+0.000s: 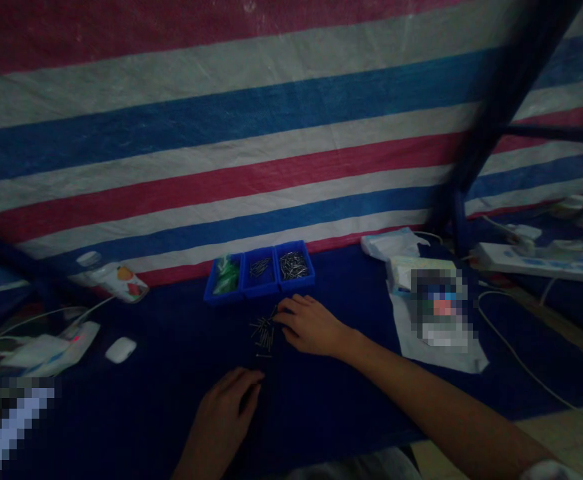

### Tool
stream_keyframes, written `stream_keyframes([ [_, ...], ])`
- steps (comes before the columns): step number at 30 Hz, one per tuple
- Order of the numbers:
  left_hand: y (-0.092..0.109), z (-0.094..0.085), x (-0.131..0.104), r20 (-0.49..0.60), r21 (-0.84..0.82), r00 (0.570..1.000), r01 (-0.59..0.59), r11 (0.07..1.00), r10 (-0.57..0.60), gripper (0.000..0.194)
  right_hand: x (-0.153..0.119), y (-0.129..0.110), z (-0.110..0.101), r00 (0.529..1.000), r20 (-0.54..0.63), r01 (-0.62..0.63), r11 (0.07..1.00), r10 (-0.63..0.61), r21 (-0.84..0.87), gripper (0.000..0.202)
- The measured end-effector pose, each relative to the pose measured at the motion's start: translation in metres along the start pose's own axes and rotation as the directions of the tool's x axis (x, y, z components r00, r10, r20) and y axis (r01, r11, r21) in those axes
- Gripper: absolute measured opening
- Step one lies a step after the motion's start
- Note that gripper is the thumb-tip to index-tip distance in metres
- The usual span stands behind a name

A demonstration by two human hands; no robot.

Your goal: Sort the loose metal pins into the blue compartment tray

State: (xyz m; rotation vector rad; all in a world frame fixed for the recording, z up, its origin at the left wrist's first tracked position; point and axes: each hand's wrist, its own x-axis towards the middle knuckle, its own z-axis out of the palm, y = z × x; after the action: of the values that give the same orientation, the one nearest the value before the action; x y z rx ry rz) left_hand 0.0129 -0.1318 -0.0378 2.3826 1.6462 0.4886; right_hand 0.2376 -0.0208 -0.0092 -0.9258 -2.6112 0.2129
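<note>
A loose pile of thin metal screws (263, 331) lies on the dark blue tabletop (171, 400), with one screw (264, 355) apart at its near side. My right hand (308, 325) reaches in from the right, its bent fingers closed at the pile's upper right edge around a screw (274, 311). Nearer to me, my left hand (226, 407) rests over the table with thumb and forefinger tips close together; whatever may be between them is too small to make out. Behind the pile stand three joined blue bins: a left bin (208, 293) with a green bag (227, 275), a middle bin (260, 289) with a few screws, and a right bin (295, 283) holding many.
A plastic bottle (121, 281), a white case (120, 349) and a power strip (74, 350) are at left. On the right lie white packaging (406, 333), another power strip (536, 262) and a cable (511, 353). A striped sheet (251, 167) hangs behind.
</note>
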Motion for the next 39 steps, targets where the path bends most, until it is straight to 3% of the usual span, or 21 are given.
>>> stream_keyframes([
  [7,-0.017,0.01,0.026,-0.137,0.096,0.97,-0.189,0.977,0.201,0.029,-0.002,0.01,0.005,0.998,0.031,-0.056,0.991,0.061,-0.123,0.03],
  [16,-0.007,0.007,0.066,0.013,0.199,0.879,-0.469,0.861,0.476,0.034,-0.002,0.018,0.009,0.994,0.096,-0.041,0.991,0.053,-0.124,0.037],
  [20,-0.005,-0.001,0.084,0.058,0.237,0.88,-0.471,0.85,0.471,0.03,-0.002,0.018,0.009,0.995,0.077,-0.048,0.991,0.058,-0.125,0.036],
  [23,-0.01,-0.002,0.093,0.038,0.21,0.905,-0.422,0.882,0.424,0.03,-0.002,0.017,0.01,0.995,0.069,-0.061,0.99,0.07,-0.127,0.035],
  [28,-0.021,0.005,0.098,0.022,0.138,0.961,-0.276,0.951,0.276,0.045,-0.002,0.017,0.014,0.995,0.049,-0.076,0.987,0.084,-0.143,0.037],
  [32,-0.023,0.009,0.104,0.054,0.129,0.975,-0.221,0.967,0.216,0.052,-0.002,0.018,0.016,0.987,0.039,-0.148,0.977,0.156,-0.151,0.029],
  [36,-0.021,0.007,0.115,0.062,0.109,0.972,-0.233,0.966,0.228,0.044,-0.001,0.017,0.013,0.968,0.027,-0.243,0.954,0.251,-0.177,0.024],
  [39,-0.02,0.006,0.118,0.065,0.075,0.964,-0.262,0.962,0.258,0.03,-0.001,0.017,0.01,0.967,0.035,-0.245,0.956,0.254,-0.164,0.027],
])
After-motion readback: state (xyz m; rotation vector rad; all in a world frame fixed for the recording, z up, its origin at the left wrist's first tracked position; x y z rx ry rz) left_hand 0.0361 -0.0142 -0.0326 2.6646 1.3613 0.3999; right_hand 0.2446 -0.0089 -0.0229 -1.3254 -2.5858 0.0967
